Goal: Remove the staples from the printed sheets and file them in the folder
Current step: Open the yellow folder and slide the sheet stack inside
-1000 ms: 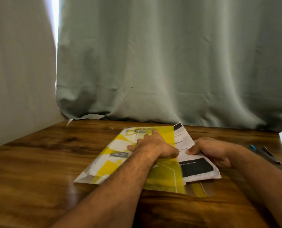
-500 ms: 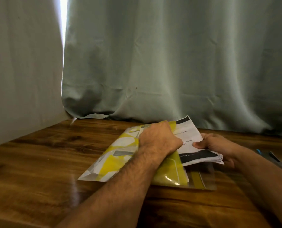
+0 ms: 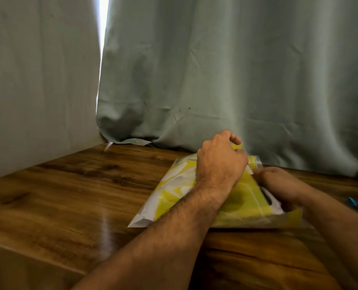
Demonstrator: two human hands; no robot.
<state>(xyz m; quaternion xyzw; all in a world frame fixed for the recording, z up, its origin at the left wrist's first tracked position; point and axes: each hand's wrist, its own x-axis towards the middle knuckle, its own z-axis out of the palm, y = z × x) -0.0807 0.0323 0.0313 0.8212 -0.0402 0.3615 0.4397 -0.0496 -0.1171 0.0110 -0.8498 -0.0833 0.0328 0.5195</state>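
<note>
The yellow-and-white folder (image 3: 174, 197) lies on the wooden surface (image 3: 69, 195) before a grey-green curtain (image 3: 236, 80). The left hand (image 3: 220, 164) is curled, pinching the folder's lifted cover edge. The right hand (image 3: 278, 183) is closed around the printed sheets (image 3: 272, 200), which sit partly tucked under that cover. A blue-tipped tool (image 3: 355, 204) lies near the right edge.

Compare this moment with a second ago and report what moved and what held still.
The left hand, flat on the yellow folder a second ago, has closed on its cover and lifted it. The right hand has pushed the printed sheets under the cover; only their near edge shows. The folder stays on the wooden table, the blue-handled tool at right.
</note>
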